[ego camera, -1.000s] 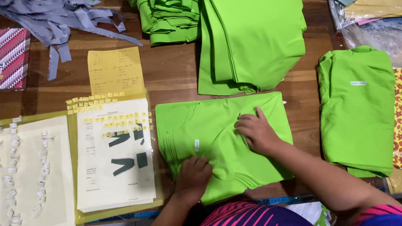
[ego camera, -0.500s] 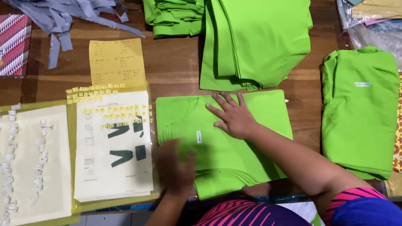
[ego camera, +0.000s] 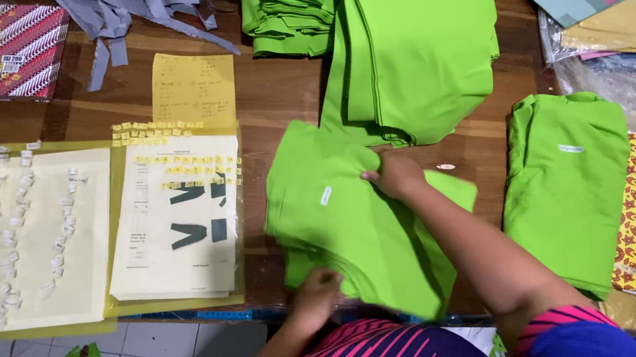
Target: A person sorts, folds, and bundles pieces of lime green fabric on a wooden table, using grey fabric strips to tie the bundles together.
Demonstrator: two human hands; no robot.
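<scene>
- A bright green garment [ego camera: 354,222] was seen near the front edge of the wooden table [ego camera: 278,96], lying tilted, with a small white label on its upper face.
- The right hand [ego camera: 395,176] was closed on a fold of the garment at its 1 o'clock corner; the cloth was pinched between the fingers.
- The left hand [ego camera: 316,295] was placed at the 7 o'clock edge of the garment; it was blurred, so it could not be told whether the cloth was gripped or only touched.
- The hands were kept apart, at opposite corners of the garment.
- The step in hand was judged to be the lifting or turning of the folded piece.
- A folded green piece [ego camera: 567,184] lay at 3 o'clock, apart from the garment, and a larger green stack [ego camera: 414,42] at 12 o'clock.
- For the next move, a firm hold at both corners was judged to be needed, so that the folds would not open.
- Paper sheets with small tags [ego camera: 176,217] lay at 9 o'clock, just beside the garment.
</scene>
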